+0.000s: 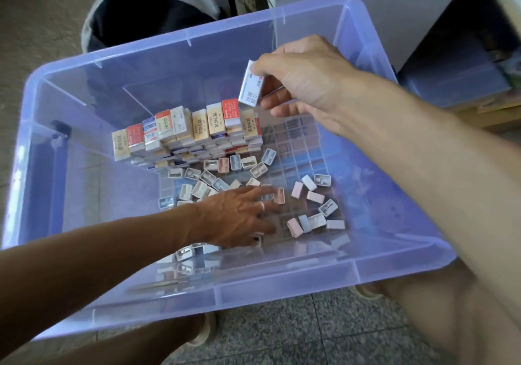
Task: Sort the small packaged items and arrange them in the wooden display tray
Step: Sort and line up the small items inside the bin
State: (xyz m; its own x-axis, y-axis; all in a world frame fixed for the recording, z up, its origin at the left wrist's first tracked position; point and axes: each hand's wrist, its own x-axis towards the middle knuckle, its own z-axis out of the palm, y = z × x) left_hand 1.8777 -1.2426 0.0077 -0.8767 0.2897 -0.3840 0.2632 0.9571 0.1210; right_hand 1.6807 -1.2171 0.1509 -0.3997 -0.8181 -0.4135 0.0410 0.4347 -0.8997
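The person is crouching over a bin [197,294], a big see-through tub of bluish plastic with a thick rolled rim, sitting on a speckled stone floor [310,333]. A foot in a pale slipper [203,331] is showing under the near wall.

The left hand [239,218] is reaching down to the bin's bottom, palm down, fingers spread flat and loose, with a ring on one finger. It is resting among the sharpeners [253,184], small rounded plastic blocks in white, grey-blue and pink, scattered loose across the gridded bottom. One pink sharpener [279,195] is lying right at its fingertips; whether the fingers are pressing anything underneath I cannot tell.

Higher up, the right hand [301,80] is hanging above the bin's middle, pinching a box [251,85] between thumb and fingers. The box is a small flat carton, white with blue print, held tilted with its long side nearly upright, sticking out to the left of the fingers. It is hovering just above the right end of the stack [186,136], not touching it.

The stack is made of similar small cartons in cream, red and blue-white, packed upright in tight rows against the far part of the bottom.

Beyond the bin, a grey bag [135,6] with a dark opening is slumping on the floor, beside a white cabinet [394,4].
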